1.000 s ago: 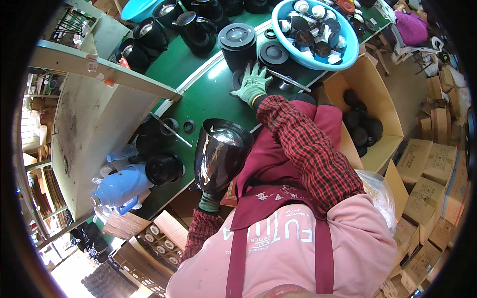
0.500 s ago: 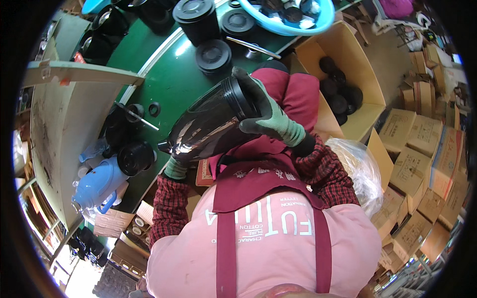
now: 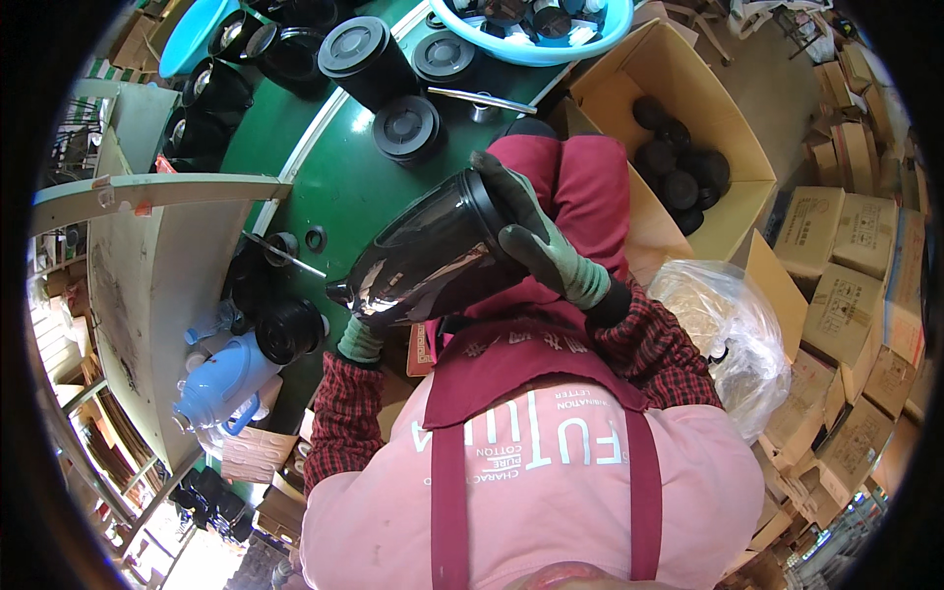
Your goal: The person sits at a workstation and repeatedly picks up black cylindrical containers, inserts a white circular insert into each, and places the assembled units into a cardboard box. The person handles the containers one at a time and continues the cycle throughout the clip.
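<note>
A glossy black jug body (image 3: 423, 246) lies tilted across my lap, its narrow end low at the left and its wide end up at the right. My left hand (image 3: 360, 342), in a green knitted glove, holds it from beneath near the narrow end; its fingers are hidden behind the jug. Over the wide end my right hand (image 3: 541, 236), in a green glove with a dark coated palm, is wrapped round the rim, thumb and fingers apart on either side. A smooth dark rim (image 3: 484, 211) circles that end.
On the green table (image 3: 339, 187) stand black lidded containers (image 3: 369, 59), a metal rod (image 3: 482, 100) and a blue basin (image 3: 447, 18) of small parts. An open carton (image 3: 728, 236) at my right holds black round parts. At left are a board (image 3: 147, 256) and a light-blue jug (image 3: 231, 379).
The jug has shifted slightly rightward in view, along with both hands. Ridges that showed near its wide end are now replaced by a smooth rim. My right hand still grips there.
</note>
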A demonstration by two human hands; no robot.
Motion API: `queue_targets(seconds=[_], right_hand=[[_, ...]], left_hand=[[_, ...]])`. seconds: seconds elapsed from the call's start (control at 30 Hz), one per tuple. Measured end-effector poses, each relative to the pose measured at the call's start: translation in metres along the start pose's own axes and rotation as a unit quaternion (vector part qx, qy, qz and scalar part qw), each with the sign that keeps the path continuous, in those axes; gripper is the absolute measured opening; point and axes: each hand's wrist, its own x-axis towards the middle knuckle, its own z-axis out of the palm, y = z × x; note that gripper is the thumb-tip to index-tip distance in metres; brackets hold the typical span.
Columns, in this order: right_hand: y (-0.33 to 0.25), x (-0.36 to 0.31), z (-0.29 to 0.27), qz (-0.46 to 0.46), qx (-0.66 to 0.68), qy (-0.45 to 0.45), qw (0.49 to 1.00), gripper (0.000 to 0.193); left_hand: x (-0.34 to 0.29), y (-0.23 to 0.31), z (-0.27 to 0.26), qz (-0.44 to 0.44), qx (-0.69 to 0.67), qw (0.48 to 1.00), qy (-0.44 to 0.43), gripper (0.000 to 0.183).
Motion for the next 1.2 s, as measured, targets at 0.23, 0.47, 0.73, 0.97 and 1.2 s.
queue_targets(seconds=[0.23,0.47,0.73,0.97,1.2], right_hand=[[-0.016,0.001,-0.001,-0.163,-0.178,-0.005,0.970,0.080],[-0.018,-0.003,-0.018,0.132,0.159,0.067,0.976,0.057],[-0.008,-0.006,-0.013,-0.060,0.081,0.023,0.995,0.068],[0.021,-0.016,-0.035,0.025,0.083,-0.007,0.996,0.056],[0.031,-0.016,-0.046,0.150,0.171,0.067,0.971,0.057]], left_hand=[[0.028,0.022,-0.018,0.109,0.040,0.992,-0.052,0.053],[0.091,0.065,-0.071,-0.185,-0.213,0.960,0.005,0.054],[0.065,0.061,-0.065,-0.304,-0.540,0.777,0.107,0.068],[0.073,0.035,-0.054,-0.196,-0.334,0.922,-0.016,0.061],[0.134,0.084,-0.102,0.091,0.009,0.994,-0.062,0.057]])
